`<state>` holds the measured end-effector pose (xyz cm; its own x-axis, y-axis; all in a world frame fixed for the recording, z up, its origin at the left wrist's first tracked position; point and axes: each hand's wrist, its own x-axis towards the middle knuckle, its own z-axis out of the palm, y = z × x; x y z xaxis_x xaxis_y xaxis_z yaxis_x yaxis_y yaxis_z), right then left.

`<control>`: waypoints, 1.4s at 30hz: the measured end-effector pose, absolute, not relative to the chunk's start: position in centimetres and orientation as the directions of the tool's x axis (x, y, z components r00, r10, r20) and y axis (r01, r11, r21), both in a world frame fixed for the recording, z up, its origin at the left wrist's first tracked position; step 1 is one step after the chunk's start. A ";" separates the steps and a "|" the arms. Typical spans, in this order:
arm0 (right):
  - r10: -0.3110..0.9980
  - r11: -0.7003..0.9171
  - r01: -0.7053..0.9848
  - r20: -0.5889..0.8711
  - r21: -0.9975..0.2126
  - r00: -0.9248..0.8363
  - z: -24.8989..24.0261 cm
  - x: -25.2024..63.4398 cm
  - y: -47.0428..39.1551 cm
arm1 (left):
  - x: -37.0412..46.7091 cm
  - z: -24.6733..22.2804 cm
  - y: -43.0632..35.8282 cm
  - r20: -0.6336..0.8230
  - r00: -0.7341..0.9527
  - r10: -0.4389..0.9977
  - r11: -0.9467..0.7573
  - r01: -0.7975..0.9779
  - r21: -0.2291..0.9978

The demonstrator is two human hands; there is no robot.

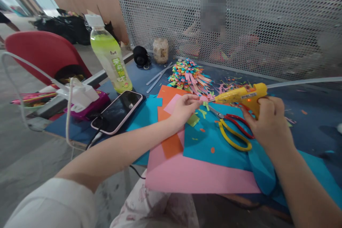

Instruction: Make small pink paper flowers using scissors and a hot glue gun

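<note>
My right hand is wrapped round the handle of a yellow glue gun, whose nozzle points left. At the nozzle's tip, my left hand pinches a small pink paper piece. Just behind stands a cone of multicoloured paper fringes. Scissors with red and yellow handles lie below the glue gun on a blue sheet. Under it are a pink sheet and an orange sheet. A small green paper square lies beside my left hand.
On the left of the blue table are a phone, a green drink bottle and a purple tissue box. A jar and black round object stand behind. Perforated metal mesh borders the back.
</note>
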<state>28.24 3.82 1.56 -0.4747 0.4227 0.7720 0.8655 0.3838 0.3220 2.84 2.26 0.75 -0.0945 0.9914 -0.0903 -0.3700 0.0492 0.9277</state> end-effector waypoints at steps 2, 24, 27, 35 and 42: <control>0.409 0.413 0.850 0.767 0.327 -0.494 1.8 28.2 3.8 | 2.9 0.8 2.2 -0.091 -0.099 0.991 0.048 -0.366 0.930; 0.764 0.121 0.970 0.644 -0.209 0.044 -1.0 30.1 6.7 | 2.9 0.7 1.9 -0.056 0.018 0.998 0.058 -0.421 0.905; 0.742 0.209 0.956 0.671 -0.203 -0.020 -0.4 29.4 6.1 | 2.8 0.9 1.8 -0.060 -0.019 0.998 0.046 -0.434 0.900; 0.633 0.423 0.899 0.746 -0.109 -0.207 0.8 28.1 4.7 | 2.9 1.2 2.0 -0.087 -0.139 0.986 0.022 -0.414 0.910; 0.543 0.502 0.865 0.774 0.013 -0.327 0.7 28.1 4.5 | 2.9 1.2 1.9 -0.100 -0.146 0.984 0.032 -0.408 0.913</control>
